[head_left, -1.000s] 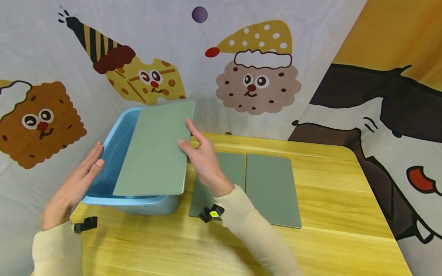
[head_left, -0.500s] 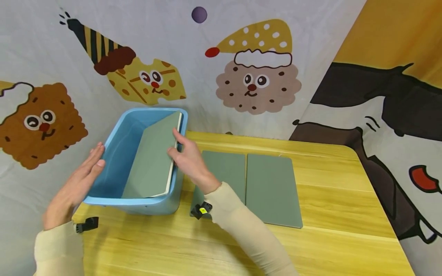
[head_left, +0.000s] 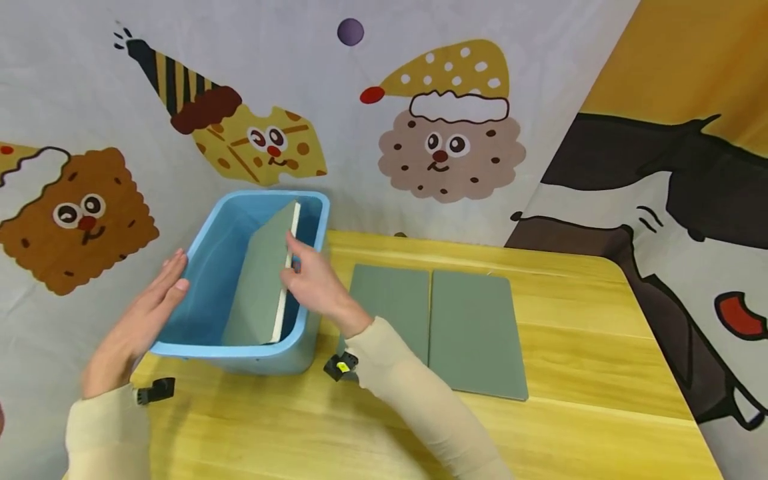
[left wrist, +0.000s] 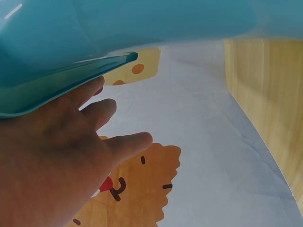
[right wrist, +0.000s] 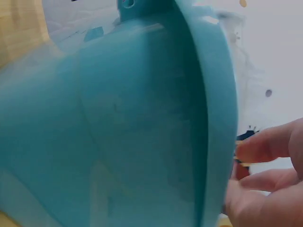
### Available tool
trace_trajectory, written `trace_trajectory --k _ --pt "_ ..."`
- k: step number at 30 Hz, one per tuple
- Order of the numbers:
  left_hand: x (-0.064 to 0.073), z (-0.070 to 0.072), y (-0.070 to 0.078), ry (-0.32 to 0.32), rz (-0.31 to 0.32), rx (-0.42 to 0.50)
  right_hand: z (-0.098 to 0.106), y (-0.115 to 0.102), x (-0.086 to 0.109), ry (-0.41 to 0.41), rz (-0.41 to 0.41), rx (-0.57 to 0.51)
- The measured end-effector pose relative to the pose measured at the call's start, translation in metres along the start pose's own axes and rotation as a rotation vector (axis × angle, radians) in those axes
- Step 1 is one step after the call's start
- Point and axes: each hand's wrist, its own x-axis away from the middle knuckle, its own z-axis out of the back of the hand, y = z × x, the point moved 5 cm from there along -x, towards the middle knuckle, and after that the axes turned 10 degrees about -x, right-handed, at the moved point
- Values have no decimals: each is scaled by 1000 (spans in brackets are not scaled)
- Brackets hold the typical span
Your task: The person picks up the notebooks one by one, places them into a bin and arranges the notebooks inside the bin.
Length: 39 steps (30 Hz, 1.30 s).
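In the head view a green-covered book (head_left: pixel 257 287) with a white page edge stands tilted inside a light blue plastic bin (head_left: pixel 258 364). My right hand (head_left: pixel 317 280) pinches its right edge between thumb and fingers. At the bin's left rim rests my left hand (head_left: pixel 139 319), fingers straight. The left wrist view has that hand (left wrist: pixel 80 137) under the rim of the blue bin (left wrist: pixel 156 19). From the right wrist, the bin's outer wall (right wrist: pixel 118 118) fills most of the picture and hides the book; the right fingers (right wrist: pixel 267 144) show beyond the rim.
Two flat green rectangles that look like matching books lie side by side right of the bin, the nearer one (head_left: pixel 393 293) partly behind the right forearm, the other one (head_left: pixel 477 333) further right. All stand on a yellow wooden table (head_left: pixel 588 373) against a cartoon-printed cloth (head_left: pixel 348 133).
My right hand has lowered the book from above the bin into it, moving left and tipping it steeper, its white page edge now showing. My left hand has stayed at the rim.
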Motion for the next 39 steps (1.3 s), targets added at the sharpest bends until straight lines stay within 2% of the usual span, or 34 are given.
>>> trace_trajectory --k 4,6,9,14,26,31,39 --pt "0 -2 1 12 -15 -16 12 -6 9 87 62 94" --pt "-1 -2 1 16 -19 -25 22 -4 15 132 76 82" --pt "-2 -4 2 18 -21 -36 37 2 26 152 102 64" --pt "-4 -6 2 11 -20 -56 72 22 49 174 93 169" --pt "-2 -8 -2 6 7 -59 182 69 119 254 -79 493" --pt "-2 -8 -4 14 5 -73 217 96 144 277 -148 588" --pt "-3 -8 -4 36 -20 -85 260 130 180 275 -358 746"
